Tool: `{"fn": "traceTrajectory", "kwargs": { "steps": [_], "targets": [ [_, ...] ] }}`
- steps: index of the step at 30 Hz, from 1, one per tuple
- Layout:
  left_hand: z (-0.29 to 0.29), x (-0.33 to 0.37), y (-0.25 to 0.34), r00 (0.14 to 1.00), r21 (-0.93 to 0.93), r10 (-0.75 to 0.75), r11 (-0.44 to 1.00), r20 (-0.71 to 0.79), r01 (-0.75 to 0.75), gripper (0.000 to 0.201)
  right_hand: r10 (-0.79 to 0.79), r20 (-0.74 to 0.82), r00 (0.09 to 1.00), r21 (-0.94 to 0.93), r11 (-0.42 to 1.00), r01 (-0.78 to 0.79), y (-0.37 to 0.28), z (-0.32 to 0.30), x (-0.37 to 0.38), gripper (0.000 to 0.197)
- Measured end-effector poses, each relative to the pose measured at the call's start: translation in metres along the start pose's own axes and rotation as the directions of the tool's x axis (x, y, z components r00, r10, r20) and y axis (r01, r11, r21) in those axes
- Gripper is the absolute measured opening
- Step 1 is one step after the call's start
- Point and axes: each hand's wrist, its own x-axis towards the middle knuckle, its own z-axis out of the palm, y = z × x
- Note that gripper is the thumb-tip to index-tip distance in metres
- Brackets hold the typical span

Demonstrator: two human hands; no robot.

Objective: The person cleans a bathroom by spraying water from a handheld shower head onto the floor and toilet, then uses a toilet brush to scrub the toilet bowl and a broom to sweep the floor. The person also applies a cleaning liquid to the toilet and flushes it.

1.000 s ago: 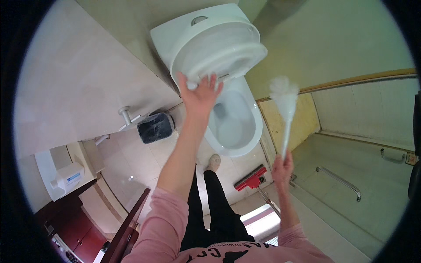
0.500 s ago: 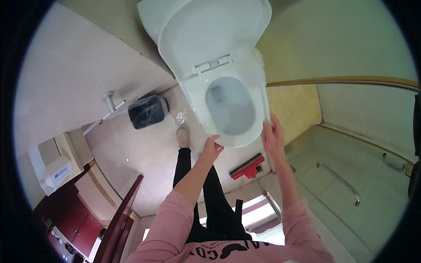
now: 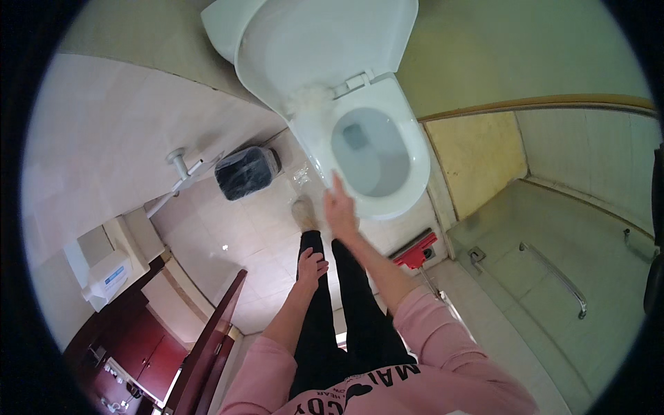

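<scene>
A white toilet bowl with its seat down stands before me, its lid raised. My right hand is at the seat's near left edge, one finger stretched toward the rim. That hand is slightly blurred and nothing shows in it; whether it touches the seat I cannot tell. Lower down, my left hand is over my leg, fingers loosely bent and apart, holding nothing. Clear water is in the bowl. A pale hazy patch lies by the left hinge; I cannot make out what it is.
A lined black bin stands left of the toilet, below a wall pipe. A red-headed squeegee is on the floor at right, near a glass door with a metal handle. A dark red door stands at lower left.
My right hand has left the seat's right side and crossed to its left edge. My left hand has let go of the seat's front and drawn back. The pale patch shows farther left.
</scene>
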Motion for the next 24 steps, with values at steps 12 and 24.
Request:
{"fn": "traceTrajectory", "kwargs": {
  "steps": [12,24],
  "targets": [
    [-0.077,-0.012,-0.029,0.997,0.097,0.074,0.993,-0.028,-0.071,0.058,0.088,0.027,0.996,0.165,0.982,-0.091,0.009,0.012,-0.003,0.049],
    [-0.179,-0.022,-0.044,0.985,0.153,0.175,0.973,0.002,-0.173,0.055,0.228,-0.096,0.969,-0.178,0.954,-0.242,0.038,-0.068,0.046,0.041]
  ]
}}
